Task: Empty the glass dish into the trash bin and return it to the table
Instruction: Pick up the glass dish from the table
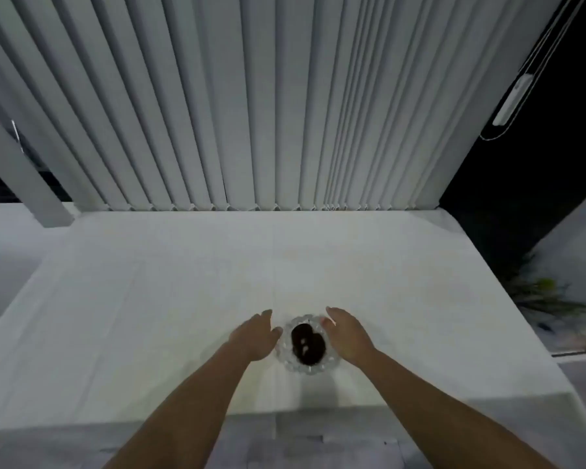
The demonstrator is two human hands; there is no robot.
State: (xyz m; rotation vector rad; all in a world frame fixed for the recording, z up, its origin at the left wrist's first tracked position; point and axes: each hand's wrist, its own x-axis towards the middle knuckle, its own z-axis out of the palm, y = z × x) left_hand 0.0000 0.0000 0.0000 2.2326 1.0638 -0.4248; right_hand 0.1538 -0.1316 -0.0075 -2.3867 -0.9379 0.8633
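Round, scalloped clear glass dish sat near the white table's front edge, dark contents unemptied. Left hand and right hand flanked it, spread, grasping nothing.

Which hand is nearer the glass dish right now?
Neither clearly; both are about equally close. The left hand is open at the left rim of the glass dish, the right hand open at its right rim. Whether either touches is unclear.
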